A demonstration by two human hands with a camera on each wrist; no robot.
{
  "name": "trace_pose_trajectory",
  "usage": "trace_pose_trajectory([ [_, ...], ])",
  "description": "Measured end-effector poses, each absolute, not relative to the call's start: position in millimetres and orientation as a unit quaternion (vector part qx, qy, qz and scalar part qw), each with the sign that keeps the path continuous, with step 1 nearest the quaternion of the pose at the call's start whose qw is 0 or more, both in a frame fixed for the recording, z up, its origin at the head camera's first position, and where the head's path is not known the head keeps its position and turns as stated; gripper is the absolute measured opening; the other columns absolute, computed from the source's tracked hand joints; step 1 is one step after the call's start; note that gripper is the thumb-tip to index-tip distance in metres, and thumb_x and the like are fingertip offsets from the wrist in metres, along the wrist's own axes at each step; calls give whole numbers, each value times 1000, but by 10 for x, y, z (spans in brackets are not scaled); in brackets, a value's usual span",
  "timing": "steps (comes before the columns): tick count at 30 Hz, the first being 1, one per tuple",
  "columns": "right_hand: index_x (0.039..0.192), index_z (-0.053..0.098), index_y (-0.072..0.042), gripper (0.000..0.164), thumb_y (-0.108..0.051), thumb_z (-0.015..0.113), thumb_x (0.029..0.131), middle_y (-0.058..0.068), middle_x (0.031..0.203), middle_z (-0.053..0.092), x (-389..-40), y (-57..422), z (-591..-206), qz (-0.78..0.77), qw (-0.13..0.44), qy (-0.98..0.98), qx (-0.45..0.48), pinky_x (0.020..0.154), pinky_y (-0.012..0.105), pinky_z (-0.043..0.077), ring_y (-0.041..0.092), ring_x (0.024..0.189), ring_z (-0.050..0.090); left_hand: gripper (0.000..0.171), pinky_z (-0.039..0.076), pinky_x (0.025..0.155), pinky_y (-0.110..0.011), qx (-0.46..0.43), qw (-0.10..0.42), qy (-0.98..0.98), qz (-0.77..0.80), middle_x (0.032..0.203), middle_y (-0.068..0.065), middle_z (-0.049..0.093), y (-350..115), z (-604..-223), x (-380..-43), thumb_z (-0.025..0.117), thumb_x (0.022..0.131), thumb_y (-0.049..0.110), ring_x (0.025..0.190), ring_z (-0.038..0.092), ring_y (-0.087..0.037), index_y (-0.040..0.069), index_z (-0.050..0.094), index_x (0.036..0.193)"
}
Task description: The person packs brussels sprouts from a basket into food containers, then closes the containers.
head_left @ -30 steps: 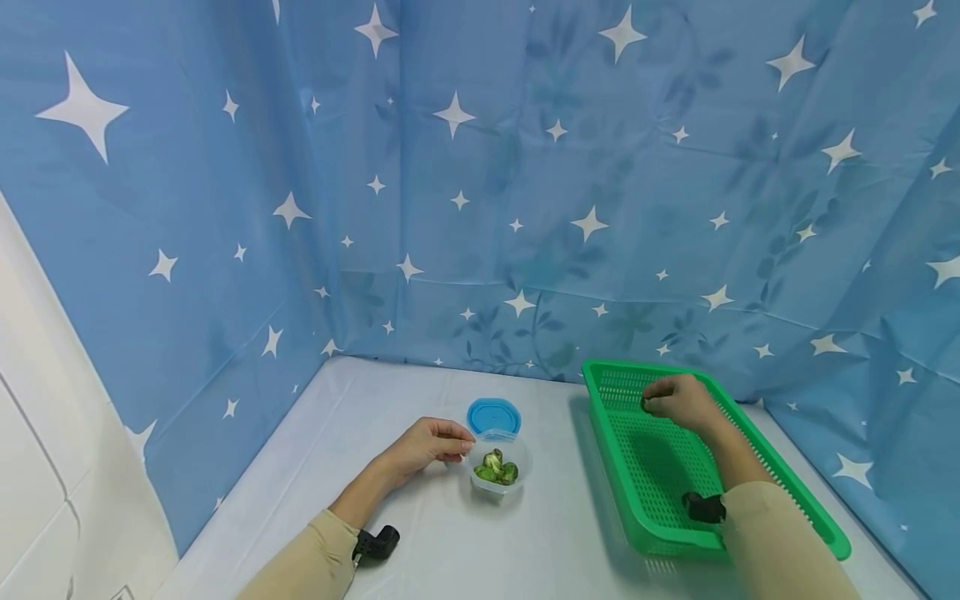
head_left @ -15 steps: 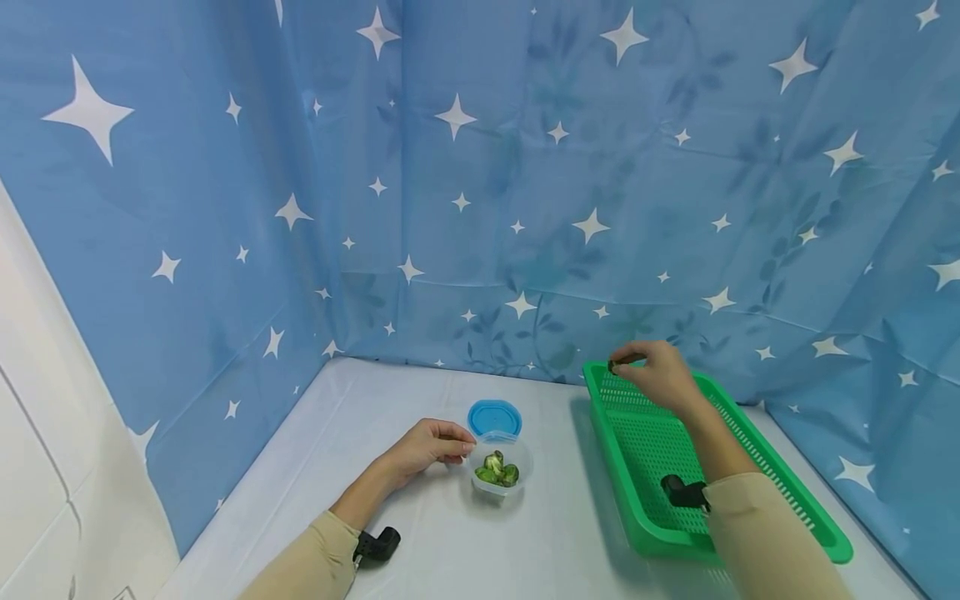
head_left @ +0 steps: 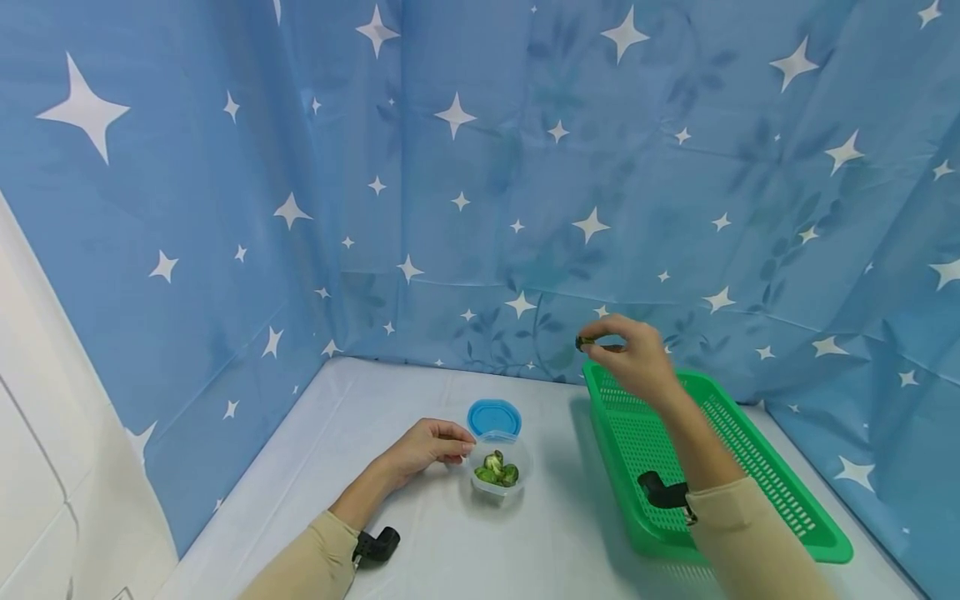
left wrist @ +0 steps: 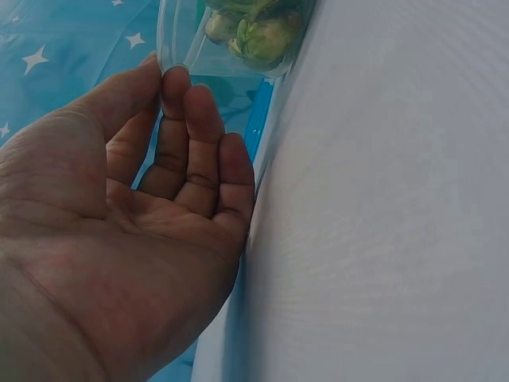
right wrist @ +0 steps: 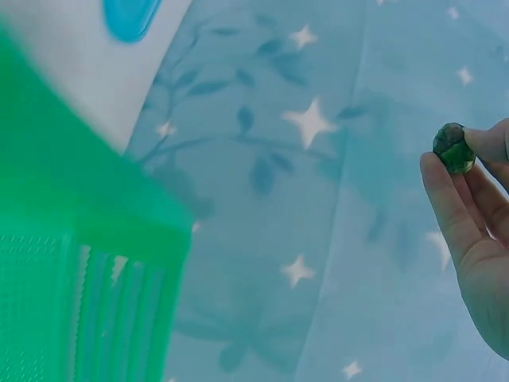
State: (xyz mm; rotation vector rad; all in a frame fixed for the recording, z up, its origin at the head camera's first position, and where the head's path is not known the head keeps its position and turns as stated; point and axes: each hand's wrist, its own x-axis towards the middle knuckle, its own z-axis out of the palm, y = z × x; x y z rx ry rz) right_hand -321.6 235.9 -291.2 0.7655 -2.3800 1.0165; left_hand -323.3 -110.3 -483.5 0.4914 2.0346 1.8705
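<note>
Between thumb and fingertips my right hand [head_left: 636, 353] pinches a dark green Brussels sprout [right wrist: 454, 149], held up above the far left corner of the green basket [head_left: 633, 517]. My left hand [head_left: 426, 446] pinches the rim of a small clear plastic container [head_left: 498, 490] at its left side. Several Brussels sprouts [head_left: 497, 468] lie inside that container. In the left wrist view, thumb and index finger meet at the container's wall [left wrist: 176, 48], and the other fingers curve below it.
A blue lid [head_left: 493, 416] lies flat on the white table [head_left: 420, 533] just behind the container. The slatted, high-sided basket takes up the table's right side. Behind everything hangs a blue curtain [head_left: 480, 242] with white stars.
My right hand has risen out of the basket and moved left and away with the sprout. The left hand and container stay in place.
</note>
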Motion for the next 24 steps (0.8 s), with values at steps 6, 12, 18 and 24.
trace_pose_trajectory([
  [6, 106, 78, -4, 17, 6, 70, 94, 13, 114, 72, -3062, 2122, -2867, 408, 233, -826, 312, 83, 15, 57, 20, 103, 71, 37, 56, 78, -31, 174, 167, 714, 657, 98, 3, 77, -1101, -4835, -3238, 75, 97, 22, 83, 70, -11, -7, 71, 120],
  [12, 105, 78, -4, 18, 7, 72, 93, 11, 114, 73, -2930, 1908, -2919, 435, 246, -799, 336, 82, 19, 59, 26, 104, 72, 35, 57, 79, -31, 174, 167, 713, 658, 105, -10, 77, -1105, -4841, -3236, 75, 97, 22, 85, 70, -12, -5, 73, 119],
  [18, 104, 78, -4, 18, 8, 71, 92, 10, 115, 73, -2794, 1689, -3022, 460, 253, -779, 342, 83, 22, 61, 28, 102, 74, 36, 57, 80, -31, 176, 165, 714, 657, 113, -20, 75, -1105, -4831, -3231, 75, 97, 22, 88, 71, -13, -5, 73, 119],
  [24, 105, 78, -4, 16, 6, 71, 94, 9, 116, 72, -2716, 1528, -3205, 478, 245, -773, 338, 84, 26, 61, 24, 103, 73, 32, 57, 80, -31, 179, 164, 714, 657, 113, -19, 75, -1102, -4818, -3226, 75, 97, 22, 87, 71, -14, -3, 74, 117],
])
